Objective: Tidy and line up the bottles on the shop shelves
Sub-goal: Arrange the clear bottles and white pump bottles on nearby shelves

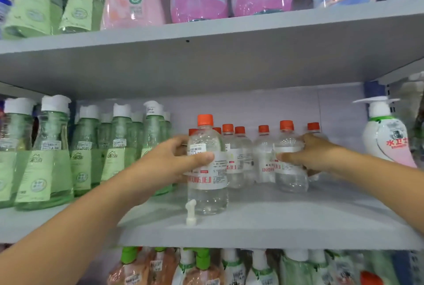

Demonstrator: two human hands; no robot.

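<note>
Bottles (pixel 207 165) within both hands' fingers (pixel 202 158)

A clear plastic bottle with an orange screw cap and white red-lettered label (pixel 207 165) stands upright nearest the shelf's front edge, the left hand's fingers (pixel 181 145) wrapped around its label. A second like bottle (pixel 289 158), also upright, sits inside the right hand's fingers (pixel 305 145). Between the two sets of fingertips stand more orange-capped clear bottles (pixel 238 156) (upright, rows uneven).
</note>
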